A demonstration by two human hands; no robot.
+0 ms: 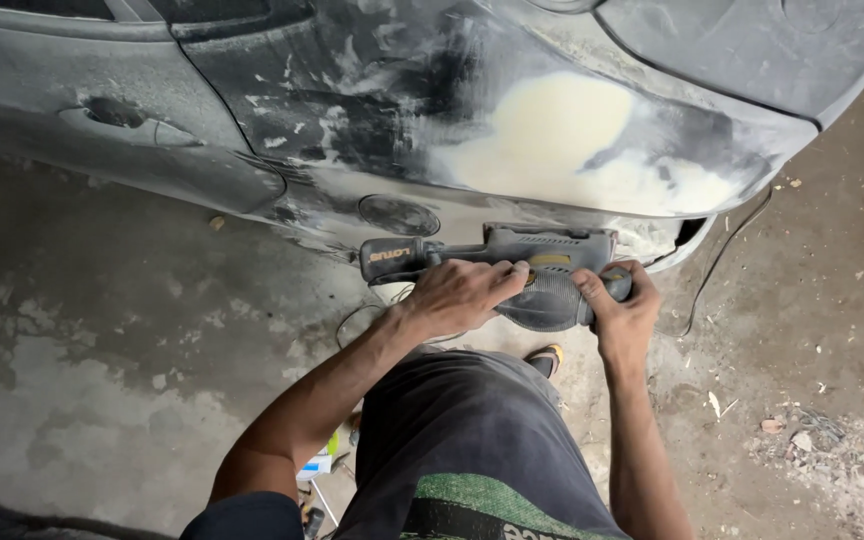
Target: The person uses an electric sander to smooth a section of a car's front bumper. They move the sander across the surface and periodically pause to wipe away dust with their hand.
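A dark grey electric sander (537, 268) is pressed against the lower side of a dusty grey car body (372, 110). My left hand (457, 293) grips the middle of the tool, just in front of its rear handle. My right hand (620, 308) is wrapped around the knob at the tool's right end. Above the sander lies a large pale yellow patch of filler (562, 135), with white sanding marks spread over the panel around it.
A round fuel flap (398, 214) and a door handle recess (117, 112) mark the car's side. A thin cable (722, 255) trails over the stained concrete floor (102, 330). Rubble and debris (842, 440) lie at right. My sandalled foot (546, 358) shows below the tool.
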